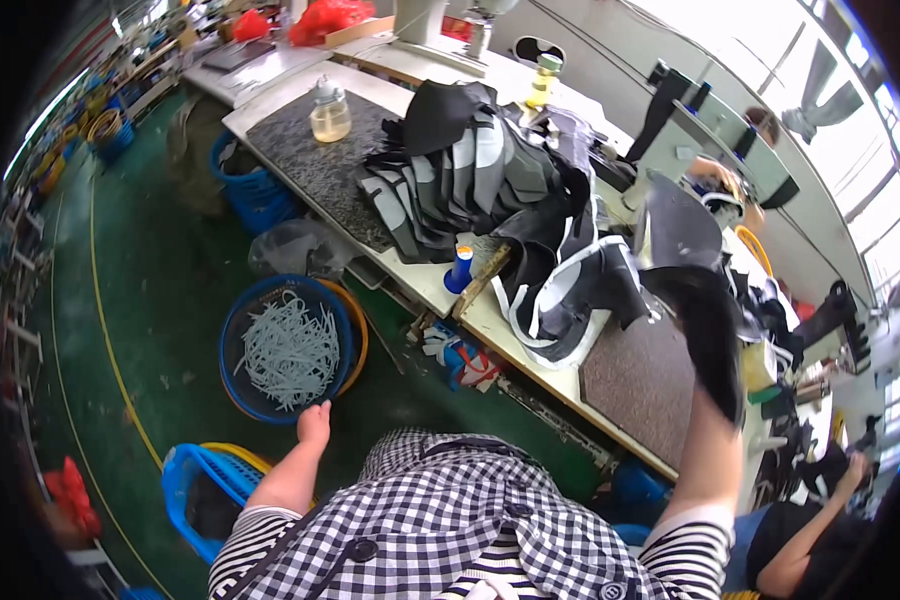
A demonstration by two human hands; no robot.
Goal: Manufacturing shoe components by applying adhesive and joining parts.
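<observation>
My left hand hangs low beside a blue basket full of thin pale strips. Its fingers look loosely extended, and nothing shows in them. On the other side, my right forearm is raised over the bench, where a black flexible piece covers the hand and hides its fingers. A large grey curved piece stands just beyond it. Close by on the bench lie black pieces with white edging. Farther left is a fanned stack of dark and grey cut pieces.
A blue thread spool stands near the bench edge. Behind are a clear bottle, a yellow-green bottle and a sewing machine. Blue crates sit on the green floor. Another person is at lower right.
</observation>
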